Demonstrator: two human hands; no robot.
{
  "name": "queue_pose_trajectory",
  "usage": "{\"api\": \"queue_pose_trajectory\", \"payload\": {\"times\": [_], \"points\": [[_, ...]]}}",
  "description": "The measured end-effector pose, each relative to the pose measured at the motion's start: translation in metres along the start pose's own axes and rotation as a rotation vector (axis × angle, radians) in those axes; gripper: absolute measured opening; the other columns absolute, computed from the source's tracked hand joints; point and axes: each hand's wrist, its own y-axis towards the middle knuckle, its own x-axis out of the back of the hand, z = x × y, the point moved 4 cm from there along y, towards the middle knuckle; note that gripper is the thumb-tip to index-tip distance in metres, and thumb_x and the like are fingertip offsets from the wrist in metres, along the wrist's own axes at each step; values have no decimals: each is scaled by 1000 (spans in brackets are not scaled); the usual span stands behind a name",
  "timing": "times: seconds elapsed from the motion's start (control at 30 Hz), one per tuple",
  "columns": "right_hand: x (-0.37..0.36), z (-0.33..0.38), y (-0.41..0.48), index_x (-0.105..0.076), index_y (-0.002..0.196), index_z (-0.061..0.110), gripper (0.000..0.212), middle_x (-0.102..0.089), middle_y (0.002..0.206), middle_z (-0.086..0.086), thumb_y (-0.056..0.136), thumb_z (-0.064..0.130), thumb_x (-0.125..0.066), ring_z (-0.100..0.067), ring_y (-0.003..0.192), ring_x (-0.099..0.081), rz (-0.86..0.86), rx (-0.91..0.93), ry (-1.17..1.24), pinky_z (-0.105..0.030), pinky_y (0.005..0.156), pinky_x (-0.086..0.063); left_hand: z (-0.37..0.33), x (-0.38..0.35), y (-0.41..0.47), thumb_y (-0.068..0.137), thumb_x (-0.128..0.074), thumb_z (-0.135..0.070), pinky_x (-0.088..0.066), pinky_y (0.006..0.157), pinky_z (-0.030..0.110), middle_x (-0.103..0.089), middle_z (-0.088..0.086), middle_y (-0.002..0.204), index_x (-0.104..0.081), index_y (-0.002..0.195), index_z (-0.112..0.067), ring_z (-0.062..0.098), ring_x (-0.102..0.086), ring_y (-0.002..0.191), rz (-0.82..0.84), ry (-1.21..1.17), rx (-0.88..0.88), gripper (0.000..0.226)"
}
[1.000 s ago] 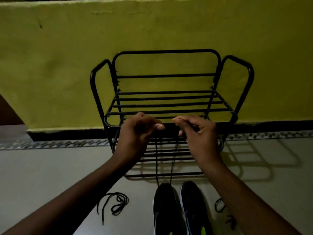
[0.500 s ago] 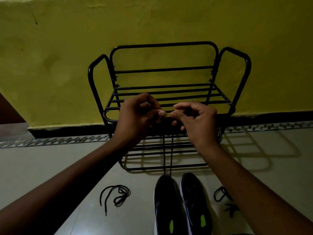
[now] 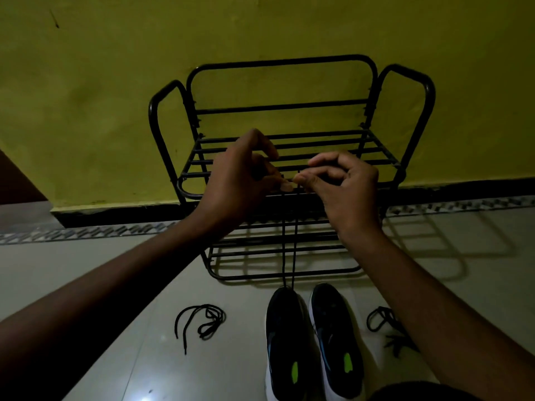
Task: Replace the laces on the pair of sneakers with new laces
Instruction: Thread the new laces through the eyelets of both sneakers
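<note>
Hands meet in front of the black metal rack (image 3: 280, 61): your left hand (image 3: 240, 180) and right hand (image 3: 344, 189) are raised side by side, fingertips nearly touching. Each pinches one end of a black lace (image 3: 283, 256) between thumb and curled fingers. Both strands drop straight down, close together, to the far end of the left sneaker (image 3: 282, 342). It stands on the pale floor (image 3: 86, 270) just beside the right sneaker (image 3: 335, 337), both near you. One loose black lace (image 3: 199, 319) lies coiled left of the shoes; another lace (image 3: 379, 319), partly hidden by your right forearm, lies to their right. Behind the rack is a yellow wall (image 3: 86, 82).
</note>
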Motion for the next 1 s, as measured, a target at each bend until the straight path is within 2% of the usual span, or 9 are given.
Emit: {"api": "queue_pose_trajectory", "payload": {"times": [0.13, 0.3, 0.63, 0.87, 1.0], "points": [[0, 0, 1, -66, 94, 1, 23, -72, 74, 4, 78, 2, -83, -6, 77, -74, 7, 4, 1, -19, 71, -58, 1, 0, 2, 83, -80, -7, -57, 67, 20, -75, 1, 82, -57, 108, -12, 4, -74, 76, -23, 38, 7, 34], [0, 1, 1, -66, 94, -2, 24, -72, 75, 3, 78, 2, -82, -7, 77, -74, 12, 7, 5, -19, 71, -57, 0, 2, 3, 82, -80, -8, -63, 73, 36, -74, -1, 84, -60, 105, -10, 5, -74, 78, -36, 68, -22, 30], [-2, 2, 1, -66, 93, 1, 21, -72, 76, 2, 79, 4, -81, -9, 78, -74, 5, 1, 0, -24, 71, -60, -6, 2, 5, 81, -80, -10, -63, 72, 32, -72, 0, 85, -59, 104, -10, 3, -73, 77, -39, 75, -39, 31], [-3, 3, 2, -67, 93, 2, 21, -72, 76, 2, 79, 5, -83, -9, 78, -74, -3, 1, -10, -27, 73, -61, -6, 1, 6, 82, -80, -8, -63, 72, 34, -72, -2, 86, -60, 104, -11, 3, -73, 80, -40, 130, -71, 31], [-3, 1, 2, -67, 92, 5, 21, -73, 77, 1, 78, 5, -83, -10, 78, -74, -4, -4, -16, -32, 75, -62, -5, 2, 6, 81, -81, -9, -62, 72, 27, -72, -2, 87, -59, 107, -10, 1, -72, 80, -39, 138, -85, 34]]}}
